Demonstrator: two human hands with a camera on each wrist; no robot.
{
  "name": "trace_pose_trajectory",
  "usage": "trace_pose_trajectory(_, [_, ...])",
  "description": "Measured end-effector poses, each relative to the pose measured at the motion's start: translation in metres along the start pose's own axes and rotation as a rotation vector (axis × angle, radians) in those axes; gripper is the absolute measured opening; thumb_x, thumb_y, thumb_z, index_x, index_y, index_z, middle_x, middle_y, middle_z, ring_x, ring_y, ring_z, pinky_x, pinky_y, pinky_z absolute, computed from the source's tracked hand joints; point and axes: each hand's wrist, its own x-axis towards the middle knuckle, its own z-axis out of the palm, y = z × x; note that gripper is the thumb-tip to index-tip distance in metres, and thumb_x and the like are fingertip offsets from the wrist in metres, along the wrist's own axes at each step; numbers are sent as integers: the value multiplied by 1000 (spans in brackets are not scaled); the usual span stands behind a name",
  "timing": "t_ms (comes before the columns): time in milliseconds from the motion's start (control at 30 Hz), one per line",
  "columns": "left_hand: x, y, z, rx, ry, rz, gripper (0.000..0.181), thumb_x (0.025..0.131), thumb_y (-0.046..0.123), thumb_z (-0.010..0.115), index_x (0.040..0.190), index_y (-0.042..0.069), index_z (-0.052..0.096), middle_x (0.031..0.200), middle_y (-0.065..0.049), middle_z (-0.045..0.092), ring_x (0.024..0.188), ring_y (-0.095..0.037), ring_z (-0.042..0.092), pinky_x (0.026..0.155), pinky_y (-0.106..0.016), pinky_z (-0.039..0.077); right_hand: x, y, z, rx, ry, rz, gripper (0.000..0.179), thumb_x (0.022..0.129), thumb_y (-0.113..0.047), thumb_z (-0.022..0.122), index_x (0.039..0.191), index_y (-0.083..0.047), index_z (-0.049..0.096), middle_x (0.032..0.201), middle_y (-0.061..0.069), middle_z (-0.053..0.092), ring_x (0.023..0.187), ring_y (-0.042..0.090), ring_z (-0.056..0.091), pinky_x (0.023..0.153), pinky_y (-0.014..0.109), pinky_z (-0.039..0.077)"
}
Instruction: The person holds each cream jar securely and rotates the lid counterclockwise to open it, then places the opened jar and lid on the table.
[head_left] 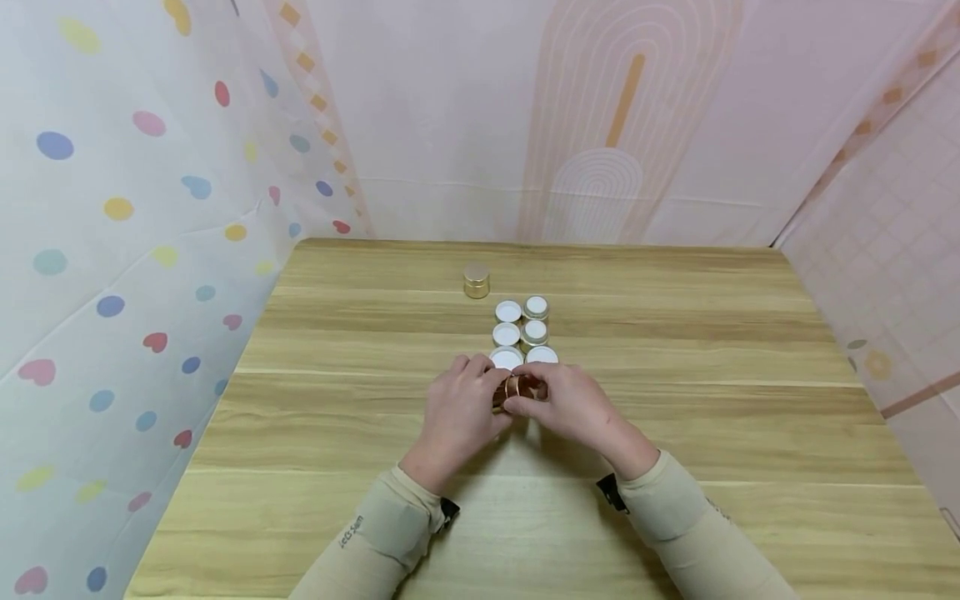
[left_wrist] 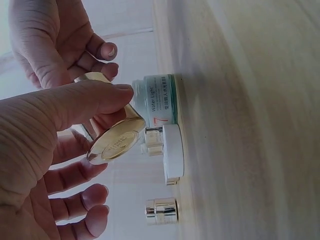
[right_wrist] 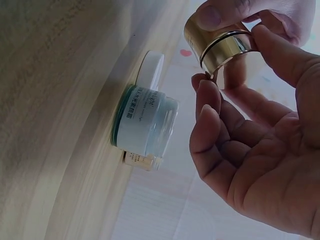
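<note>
Over the middle of the table, my left hand (head_left: 461, 408) holds the body of a shiny gold cosmetic jar (left_wrist: 120, 142) between thumb and fingers. Its embossed bottom faces the left wrist camera. My right hand (head_left: 573, 404) pinches the jar's gold lid (right_wrist: 229, 52) at the other end, and a dark line shows between lid and body. Just beyond the hands stands a lidless glass jar (right_wrist: 145, 120) with "Water Light" on its label. Beside it lies a white-lined lid (left_wrist: 173, 152). The jar's inside is hidden.
Behind the glass jar stand two small gold jars (head_left: 535, 333) with white tops showing, beside two upturned lids (head_left: 506, 335) with white insides. Farther back on the left is a capped gold jar (head_left: 476, 282). Patterned cloth (head_left: 450, 108) hangs behind the wooden table (head_left: 337, 333).
</note>
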Motion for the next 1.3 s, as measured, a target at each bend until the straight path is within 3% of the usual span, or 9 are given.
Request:
trace_pose_trajectory(233, [0, -2, -1, -7, -46, -6, 46, 73, 38, 97, 111, 18, 79, 105, -1, 74, 90, -20, 63, 70, -33, 57, -2, 2, -3, 22, 11, -20, 45, 90, -27, 87, 130, -13, 74, 102, 2, 75, 89, 17, 67, 80, 34, 55])
trace_pose_trajectory(533, [2, -7, -7, -70, -68, -86, 54, 73, 37, 98, 118, 15, 78, 114, -4, 76, 102, -25, 67, 82, -41, 60, -2, 7, -7, 146, 71, -24, 50, 87, -14, 89, 129, -2, 66, 107, 8, 74, 96, 24, 70, 87, 42, 62])
trace_pose_trajectory(767, [6, -14, -16, -111, -116, -163, 54, 75, 38, 96, 119, 14, 78, 116, -8, 78, 105, -29, 67, 86, -48, 60, -1, 6, -8, 103, 77, -49, 59, 84, -10, 87, 136, 3, 64, 112, 12, 72, 95, 20, 66, 85, 33, 57])
trace_pose_trajectory(1000, [12, -42, -25, -172, -127, -214, 49, 76, 30, 92, 118, 9, 78, 111, -10, 81, 104, -34, 70, 88, -50, 59, 11, -6, -6, -8, 94, -170, 58, 84, -11, 86, 137, 2, 67, 128, 15, 74, 108, 27, 70, 96, 42, 59])
trace_pose_trajectory(1200, [15, -84, -28, -190, -185, -314, 51, 76, 30, 93, 121, 11, 78, 124, -14, 77, 116, -38, 70, 90, -56, 59, 42, -23, 7, -200, 134, -256, 59, 88, -24, 88, 142, -13, 67, 123, 8, 79, 120, 36, 67, 99, 50, 58])
trace_pose_trajectory(1300, [19, -106, -25, -223, -234, -354, 51, 77, 31, 91, 122, 12, 78, 126, -14, 75, 116, -36, 71, 90, -56, 59, 63, -33, 15, -286, 107, -248, 59, 91, -29, 86, 145, -15, 65, 123, 7, 80, 121, 39, 66, 101, 52, 55])
